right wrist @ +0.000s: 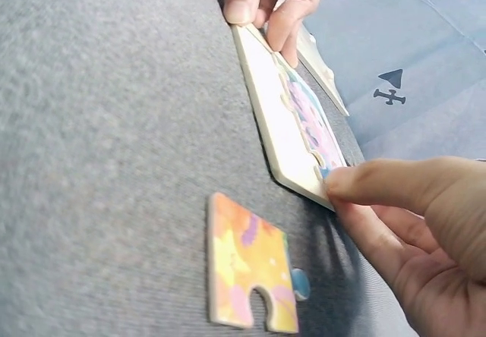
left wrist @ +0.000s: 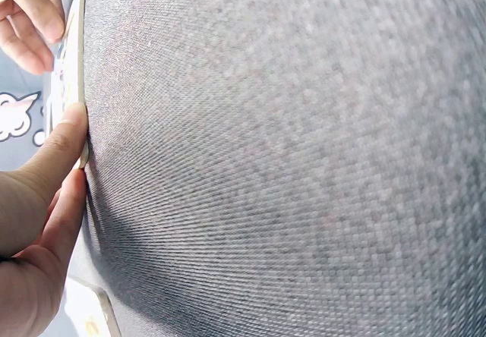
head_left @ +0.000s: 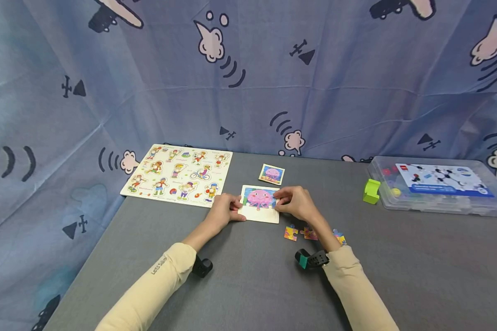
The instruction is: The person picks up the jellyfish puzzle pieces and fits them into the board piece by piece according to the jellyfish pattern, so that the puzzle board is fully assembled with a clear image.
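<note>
A small pale wooden puzzle board [head_left: 258, 216] lies on the table in front of me, its upper part filled with a pink octopus picture and its lower strip bare wood. My left hand [head_left: 224, 209] grips the board's left edge, thumb near the front corner. My right hand [head_left: 297, 202] holds the opposite side, thumb tip at the blue right end of the picture and fingers along the edge. Loose jigsaw pieces lie nearer me: a yellow-orange one [head_left: 291, 233], a pink-orange one [head_left: 309, 233] and a yellow-blue one [head_left: 339, 236], partly behind my right wrist.
Behind the board sits a small octopus picture card [head_left: 271, 174]. A large peg puzzle [head_left: 176, 174] with cartoon children lies at the back left. To the right are a green block [head_left: 371, 191] and a clear plastic case [head_left: 443, 204]. A patterned blue cloth [head_left: 248, 101] hangs behind the table.
</note>
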{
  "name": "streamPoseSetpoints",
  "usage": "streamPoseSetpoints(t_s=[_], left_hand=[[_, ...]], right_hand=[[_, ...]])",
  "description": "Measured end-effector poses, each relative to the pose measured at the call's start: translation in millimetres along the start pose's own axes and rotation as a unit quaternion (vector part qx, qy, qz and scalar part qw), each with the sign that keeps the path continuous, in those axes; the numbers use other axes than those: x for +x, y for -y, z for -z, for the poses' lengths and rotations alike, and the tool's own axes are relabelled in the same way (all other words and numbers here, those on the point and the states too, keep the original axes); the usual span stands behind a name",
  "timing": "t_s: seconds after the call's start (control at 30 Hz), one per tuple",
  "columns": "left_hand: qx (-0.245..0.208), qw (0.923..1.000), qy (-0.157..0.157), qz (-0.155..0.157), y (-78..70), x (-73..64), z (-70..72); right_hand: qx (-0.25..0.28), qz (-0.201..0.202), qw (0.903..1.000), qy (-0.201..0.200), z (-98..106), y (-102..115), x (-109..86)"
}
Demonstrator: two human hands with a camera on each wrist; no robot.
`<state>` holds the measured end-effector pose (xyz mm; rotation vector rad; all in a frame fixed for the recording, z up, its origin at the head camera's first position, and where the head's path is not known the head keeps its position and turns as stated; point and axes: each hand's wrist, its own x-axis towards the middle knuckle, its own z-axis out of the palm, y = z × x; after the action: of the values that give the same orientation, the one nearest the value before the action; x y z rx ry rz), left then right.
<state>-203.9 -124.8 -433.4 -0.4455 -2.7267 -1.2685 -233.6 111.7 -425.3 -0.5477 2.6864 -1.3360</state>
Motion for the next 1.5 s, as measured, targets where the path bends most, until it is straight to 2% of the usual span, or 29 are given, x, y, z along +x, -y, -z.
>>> streamPoseSetpoints(t_s=[0.13,0.3,0.5,0.73,0.87,1.0,1.1,1.3,1.5], left_hand=[[0.004,1.0000,-0.002,-0.002,0.9,0.2,-0.2],[0.007,0.9999,-0.008,-0.011,2.3,-0.1,-0.4],[0.004,0.9998,-0.008,-0.018,1.9,0.2,-0.2],[-0.007,0.9999,-0.007,-0.006,0.3,0.8,1.4],[-0.006,0.9999,-0.006,-0.013,0.8,0.5,0.8],[-0.004,0.9998,-0.005,-0.016,0.8,0.2,0.6],[-0.004,0.9999,-0.005,-0.016,-0.1,0.2,0.8],[0.001,0.9999,-0.005,-0.014,-0.9,-0.3,1.0],[-0.001,0.9999,0.000,-0.010,-0.3,0.1,0.4]], right_hand=[[0.004,0.000,0.9999,-0.016,0,1,1.0],[0.036,0.008,0.9985,-0.040,-6,2,4.2],[0.043,0.016,0.9982,-0.039,-13,1,5.6],[0.033,0.029,0.9983,-0.039,-14,-1,6.6],[0.074,0.028,0.9963,-0.034,-12,-6,4.9],[0.144,0.020,0.9888,-0.035,-7,-10,-0.8],[0.169,0.005,0.9846,-0.043,-2,-10,-6.6],[0.180,-0.038,0.9810,-0.061,5,-9,-23.9],[0.173,-0.036,0.9824,-0.061,13,-13,-49.0]])
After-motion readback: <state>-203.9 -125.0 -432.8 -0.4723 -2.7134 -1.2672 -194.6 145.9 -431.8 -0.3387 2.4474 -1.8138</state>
